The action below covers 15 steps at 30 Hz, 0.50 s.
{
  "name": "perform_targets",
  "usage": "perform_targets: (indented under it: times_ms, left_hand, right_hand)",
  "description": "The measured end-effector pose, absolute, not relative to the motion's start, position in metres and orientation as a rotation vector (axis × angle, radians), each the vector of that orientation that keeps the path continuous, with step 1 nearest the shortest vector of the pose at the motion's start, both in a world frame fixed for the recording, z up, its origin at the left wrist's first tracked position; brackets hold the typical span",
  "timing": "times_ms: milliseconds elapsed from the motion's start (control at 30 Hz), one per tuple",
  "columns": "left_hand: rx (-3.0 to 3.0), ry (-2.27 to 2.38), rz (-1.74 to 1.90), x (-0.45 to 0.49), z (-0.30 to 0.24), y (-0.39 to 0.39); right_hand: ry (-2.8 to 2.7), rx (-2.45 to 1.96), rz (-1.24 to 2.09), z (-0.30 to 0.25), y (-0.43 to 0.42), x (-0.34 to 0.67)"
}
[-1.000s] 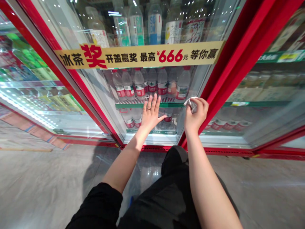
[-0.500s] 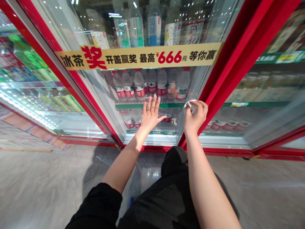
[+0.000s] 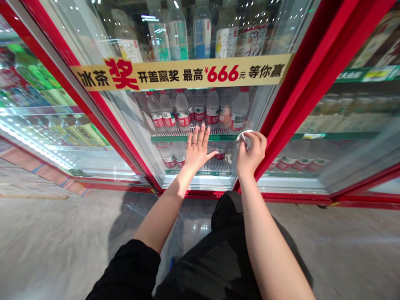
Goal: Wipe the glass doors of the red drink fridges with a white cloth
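My left hand [image 3: 197, 149], a ring on one finger, lies flat with fingers spread against the glass door [image 3: 143, 112] of a red-framed drinks cooler. In my right hand [image 3: 252, 154] a crumpled white tissue [image 3: 244, 138] is bunched between thumb and fingers, at the glass near the door's right edge. My palm hides part of the tissue. Behind the glass, red-capped water bottles [image 3: 182, 109] stand on a shelf with a green front edge [image 3: 218, 137]. A yellow strip sign [image 3: 184, 75] with red and black lettering crosses the door above both hands.
Taller drink bottles [image 3: 201, 31] fill the upper shelf. A red door frame [image 3: 300, 83] runs up on the right, beside another cooler with bottles [image 3: 286, 160]. On the left is a lit cooler of green bottles [image 3: 37, 75]. Grey floor [image 3: 62, 241] lies below.
My right hand has shifted slightly left with the tissue, away from the red frame and further over the glass. The left hand stays in place.
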State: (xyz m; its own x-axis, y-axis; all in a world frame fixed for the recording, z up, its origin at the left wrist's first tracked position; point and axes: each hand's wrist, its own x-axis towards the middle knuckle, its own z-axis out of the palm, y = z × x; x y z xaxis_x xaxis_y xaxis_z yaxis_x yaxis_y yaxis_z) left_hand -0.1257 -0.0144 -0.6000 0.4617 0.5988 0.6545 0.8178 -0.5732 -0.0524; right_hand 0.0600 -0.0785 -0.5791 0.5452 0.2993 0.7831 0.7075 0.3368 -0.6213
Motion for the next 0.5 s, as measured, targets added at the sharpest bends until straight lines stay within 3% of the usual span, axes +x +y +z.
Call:
perform_targets:
  times_ms: [200, 500]
  left_hand:
    - [-2.361, -1.191, -0.841, -0.126, -0.601, -0.013]
    - [-2.358, -1.21, -0.846, -0.125, -0.601, -0.014]
  right_hand:
    - [-0.864, -1.422, -0.307, -0.587, -0.079, 0.053]
    - [-1.055, -1.273, -0.321, -0.574, -0.083, 0.061]
